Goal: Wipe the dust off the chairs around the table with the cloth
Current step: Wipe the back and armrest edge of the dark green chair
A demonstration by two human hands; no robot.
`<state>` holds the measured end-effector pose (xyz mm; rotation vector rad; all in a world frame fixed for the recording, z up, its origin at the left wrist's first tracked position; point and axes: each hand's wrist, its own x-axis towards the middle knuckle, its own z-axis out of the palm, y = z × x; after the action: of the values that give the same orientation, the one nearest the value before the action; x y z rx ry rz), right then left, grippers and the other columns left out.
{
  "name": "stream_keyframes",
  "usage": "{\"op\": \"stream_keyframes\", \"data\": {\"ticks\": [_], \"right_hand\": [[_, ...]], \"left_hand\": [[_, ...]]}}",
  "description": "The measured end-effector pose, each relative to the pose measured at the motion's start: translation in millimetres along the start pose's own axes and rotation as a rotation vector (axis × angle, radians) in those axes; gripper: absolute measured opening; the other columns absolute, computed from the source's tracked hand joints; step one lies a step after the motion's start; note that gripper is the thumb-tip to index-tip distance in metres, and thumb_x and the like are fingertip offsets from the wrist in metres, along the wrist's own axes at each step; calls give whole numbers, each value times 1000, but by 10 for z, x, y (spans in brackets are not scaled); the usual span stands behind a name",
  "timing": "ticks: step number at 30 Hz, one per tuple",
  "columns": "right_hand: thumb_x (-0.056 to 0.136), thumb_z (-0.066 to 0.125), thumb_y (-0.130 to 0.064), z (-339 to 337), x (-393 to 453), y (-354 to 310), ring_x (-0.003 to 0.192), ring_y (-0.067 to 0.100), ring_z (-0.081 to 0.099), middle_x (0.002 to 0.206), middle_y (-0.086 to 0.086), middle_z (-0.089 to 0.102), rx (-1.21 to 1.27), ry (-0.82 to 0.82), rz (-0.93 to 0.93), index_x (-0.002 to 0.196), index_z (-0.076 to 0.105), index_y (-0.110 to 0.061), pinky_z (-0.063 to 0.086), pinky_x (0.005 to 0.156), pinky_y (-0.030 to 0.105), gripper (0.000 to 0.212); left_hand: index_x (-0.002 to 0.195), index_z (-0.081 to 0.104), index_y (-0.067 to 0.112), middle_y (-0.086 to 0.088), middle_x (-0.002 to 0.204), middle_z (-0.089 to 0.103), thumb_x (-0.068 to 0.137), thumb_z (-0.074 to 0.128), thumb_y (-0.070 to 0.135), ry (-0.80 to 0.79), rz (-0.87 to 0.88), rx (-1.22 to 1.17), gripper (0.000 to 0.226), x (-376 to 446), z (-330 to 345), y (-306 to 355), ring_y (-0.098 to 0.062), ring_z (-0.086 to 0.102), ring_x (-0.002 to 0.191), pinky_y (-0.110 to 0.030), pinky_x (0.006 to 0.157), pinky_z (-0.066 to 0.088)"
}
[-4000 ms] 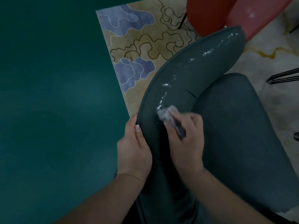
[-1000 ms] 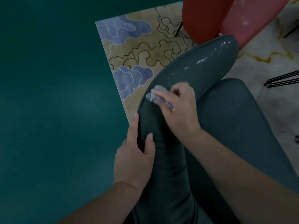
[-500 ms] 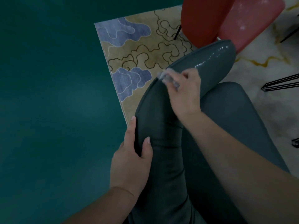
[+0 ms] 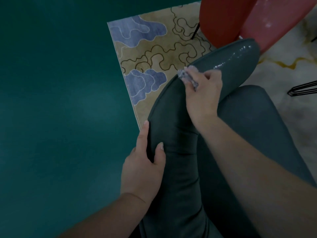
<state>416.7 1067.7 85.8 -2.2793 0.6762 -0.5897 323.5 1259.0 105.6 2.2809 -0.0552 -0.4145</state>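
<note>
A dark grey-green upholstered chair (image 4: pixel 173 103) fills the lower right, its curved backrest arching toward the top right. White dust specks glisten on the backrest's far end (image 4: pixel 240 54). My right hand (image 4: pixel 202 93) presses a small crumpled pale cloth (image 4: pixel 186 75) against the top edge of the backrest, about midway along it. My left hand (image 4: pixel 142 169) grips the backrest's near outer edge, thumb on the inner face and fingers on the outside. The chair seat (image 4: pixel 257 127) lies to the right of my right arm.
A red chair (image 4: pixel 228 18) with a pink dusty seat (image 4: pixel 274 19) stands just beyond the backrest's far end. A patterned beige and blue rug (image 4: pixel 154 54) lies under the chairs, teal floor (image 4: pixel 60 100) to the left. Black wire legs (image 4: pixel 303 87) show at the right edge.
My right hand has slid the cloth along the backrest's top edge toward its far end. The wiped near part looks free of white specks. My left hand keeps its grip.
</note>
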Motion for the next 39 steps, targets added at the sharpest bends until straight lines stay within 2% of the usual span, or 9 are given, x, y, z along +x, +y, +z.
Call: {"op": "stream_keyframes", "data": {"ticks": [5, 8, 11, 18, 23, 29, 32, 35, 39], "right_hand": [[90, 64, -26, -141, -843, -54, 88, 10, 40, 100, -3, 36, 64, -13, -99, 116, 67, -23, 36, 83, 9, 27], [91, 63, -25, -148, -440, 7, 90, 21, 46, 100, 3, 39, 27, -60, -108, 116, 69, -21, 41, 84, 20, 25], [92, 62, -29, -96, 48, -41, 92, 12, 45, 104, -1, 38, 36, -51, 53, 118, 67, -23, 40, 85, 10, 27], [86, 67, -29, -196, -472, -260, 85, 25, 45, 92, 7, 45, -85, -387, -402, 107, 72, -29, 43, 75, 40, 22], [91, 62, -32, -117, -153, -294, 97, 23, 42, 100, 5, 42, -149, -307, -248, 110, 70, -31, 43, 89, 41, 21], [86, 64, -27, -202, -559, -311, 87, 26, 45, 91, 6, 43, -31, -394, -411, 100, 73, -27, 44, 74, 41, 17], [88, 64, -25, -140, -284, -187, 88, 30, 48, 93, 5, 40, -34, -191, -266, 89, 69, -37, 46, 77, 40, 13], [89, 66, -25, -68, -373, -86, 93, 21, 47, 100, 1, 37, -9, -62, -95, 111, 70, -26, 45, 89, 29, 23], [91, 59, -29, -170, -855, -69, 88, 19, 46, 98, 1, 38, 99, -69, -201, 117, 68, -23, 44, 86, 26, 28]], "left_hand": [[143, 12, 58, 1, 112, 68, 84, 40, 54, -1, -1, 18, 66, 8, 1, 1, -23, 63, 85, -36, 83, 51], [140, 10, 62, 3, 109, 67, 83, 40, 55, 8, -5, 9, 65, 6, -3, 10, -20, 63, 84, -34, 82, 51], [142, 10, 61, -2, 95, 68, 83, 40, 55, 6, -15, 10, 65, 7, 1, 8, -23, 61, 79, -39, 80, 52], [145, 14, 56, -3, 100, 68, 84, 40, 54, 0, -8, 19, 66, 11, 2, 14, -24, 62, 79, -38, 79, 52], [141, 10, 61, -2, 93, 67, 83, 38, 56, -6, -16, 1, 64, 1, -9, 18, -25, 62, 78, -41, 77, 53], [143, 14, 56, -3, 103, 68, 82, 38, 55, -5, -11, 16, 65, 16, -13, 24, -25, 63, 84, -41, 81, 52], [140, 10, 61, -1, 97, 67, 83, 38, 58, 1, 4, 21, 63, 11, -8, 1, -24, 62, 82, -40, 80, 52], [140, 11, 60, 3, 102, 67, 85, 36, 58, 3, 19, 1, 61, 17, -4, -29, -22, 63, 85, -38, 83, 53], [143, 13, 59, 10, 127, 61, 86, 32, 58, -4, 16, 4, 59, 24, 8, -40, -24, 62, 98, -25, 80, 43]]}}
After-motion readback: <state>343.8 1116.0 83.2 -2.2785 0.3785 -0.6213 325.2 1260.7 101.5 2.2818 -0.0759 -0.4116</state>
